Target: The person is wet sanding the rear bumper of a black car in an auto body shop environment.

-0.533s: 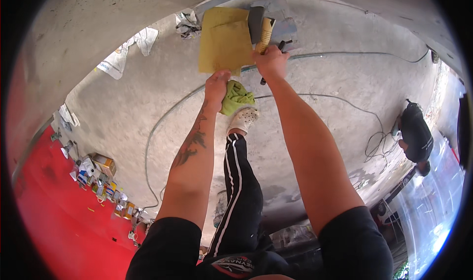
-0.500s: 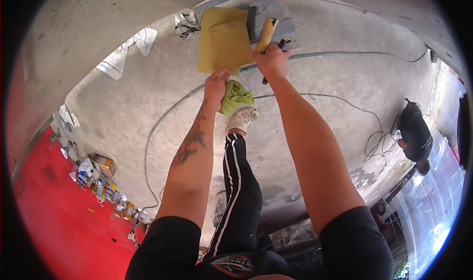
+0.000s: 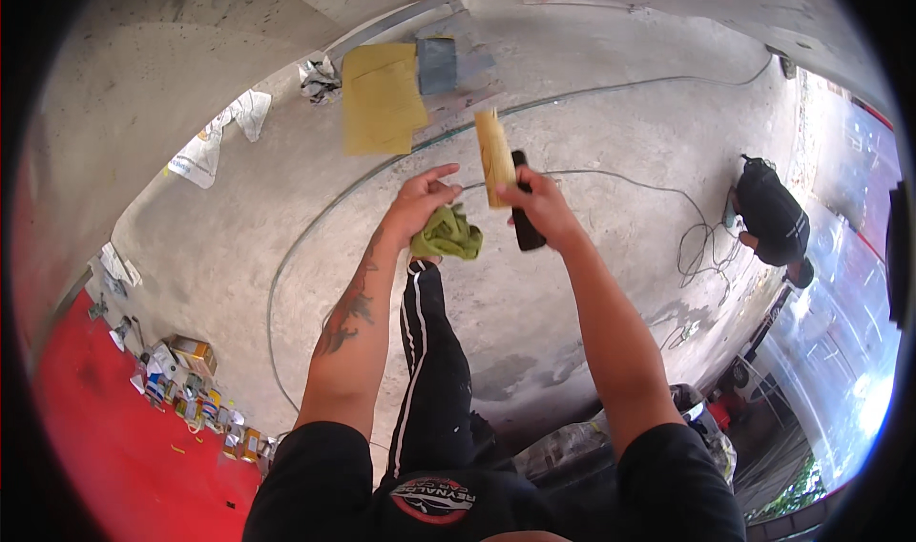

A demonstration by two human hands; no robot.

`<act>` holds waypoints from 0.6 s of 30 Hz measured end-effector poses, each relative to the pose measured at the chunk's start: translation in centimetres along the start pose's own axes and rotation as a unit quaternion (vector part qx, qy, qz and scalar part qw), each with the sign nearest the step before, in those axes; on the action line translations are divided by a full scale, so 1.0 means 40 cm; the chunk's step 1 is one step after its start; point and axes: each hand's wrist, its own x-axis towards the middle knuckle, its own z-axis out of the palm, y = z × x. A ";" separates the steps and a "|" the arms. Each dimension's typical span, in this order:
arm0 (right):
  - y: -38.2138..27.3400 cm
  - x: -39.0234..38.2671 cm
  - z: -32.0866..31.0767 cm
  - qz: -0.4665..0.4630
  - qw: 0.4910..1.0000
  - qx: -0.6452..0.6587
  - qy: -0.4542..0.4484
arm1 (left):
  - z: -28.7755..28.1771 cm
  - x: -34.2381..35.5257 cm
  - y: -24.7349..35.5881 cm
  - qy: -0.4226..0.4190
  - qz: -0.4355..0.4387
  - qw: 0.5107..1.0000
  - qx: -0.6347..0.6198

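My left hand (image 3: 420, 203) holds a crumpled green cloth (image 3: 450, 235) against its palm, with the index finger and thumb stretched forward. In my right hand (image 3: 546, 212) are two things side by side: a tan, slightly curved strip (image 3: 492, 153) that looks like folded sandpaper, and a long black block (image 3: 525, 225). The strip points away from me, gripped at its near end. Beyond my hands, yellow sheets (image 3: 380, 103) resembling sandpaper lie on the floor, next to a smaller grey-blue sheet (image 3: 437, 65).
A hose (image 3: 329, 208) curves across the concrete floor. Bottles, boxes and cans (image 3: 196, 380) crowd the left side beside a red surface (image 3: 124, 427). To the right another person (image 3: 771, 208) crouches near a coiled cable (image 3: 704, 254). Crumpled paper (image 3: 320, 79) lies at the far left.
Both hands have drawn back toward me, away from the yellow sheets. My left hand has left their edge with the cloth still held; the right has brought the strip and block nearer.
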 end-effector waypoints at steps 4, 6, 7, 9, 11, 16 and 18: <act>0.090 -0.273 -0.043 0.063 0.989 0.077 -0.106 | 0.156 -0.119 0.033 -0.256 -0.058 0.958 -0.114; 0.108 -0.392 -0.061 0.067 0.988 0.114 -0.081 | 0.257 -0.192 0.063 -0.276 -0.049 0.953 -0.111; 0.126 -0.453 -0.062 0.061 0.985 0.152 -0.057 | 0.294 -0.226 0.071 -0.294 -0.056 0.949 -0.099; 0.164 -0.563 -0.058 0.041 0.974 0.223 -0.005 | 0.365 -0.281 0.076 -0.269 -0.038 0.957 -0.101; 0.190 -0.665 -0.044 0.005 0.966 0.253 0.054 | 0.427 -0.327 0.071 -0.291 -0.049 0.952 -0.076; 0.315 -0.922 0.018 -0.086 0.909 0.338 0.227 | 0.588 -0.473 0.067 -0.376 -0.071 0.923 -0.030; 0.390 -1.028 0.053 -0.115 0.885 0.308 0.329 | 0.656 -0.551 0.052 -0.405 -0.073 0.911 0.027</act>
